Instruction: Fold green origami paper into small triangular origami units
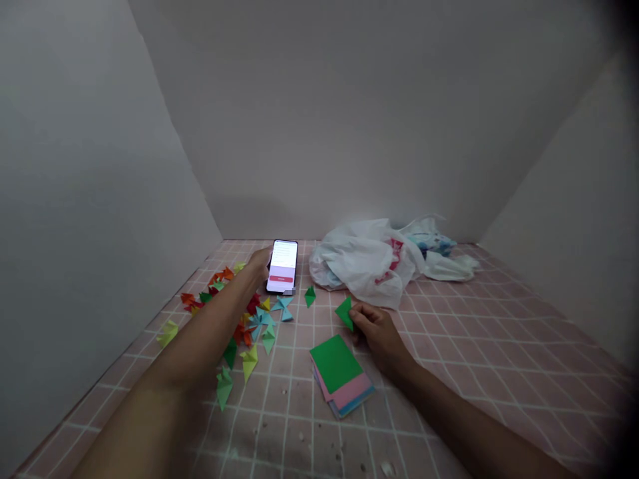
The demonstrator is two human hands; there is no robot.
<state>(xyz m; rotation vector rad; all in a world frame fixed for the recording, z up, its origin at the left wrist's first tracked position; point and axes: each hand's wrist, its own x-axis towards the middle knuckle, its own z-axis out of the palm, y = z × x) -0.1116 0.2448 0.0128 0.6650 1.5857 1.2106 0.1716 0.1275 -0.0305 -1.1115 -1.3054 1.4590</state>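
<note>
My left hand (259, 261) reaches far forward and grips the left edge of a smartphone (282, 266) with a lit screen, standing tilted on the pink tiled floor (449, 346). My right hand (378, 330) rests on the floor with its fingers pinched on a folded green paper piece (345, 313). Just to its left lies a stack of square coloured papers (341, 374), green on top, pink and blue beneath. A small green folded piece (310, 295) lies near the phone.
Several folded paper shapes in red, orange, yellow, green and blue (234, 313) are scattered along the left, under my left forearm. A crumpled white plastic bag (369, 261) lies at the back. Grey walls close in on the left, back and right.
</note>
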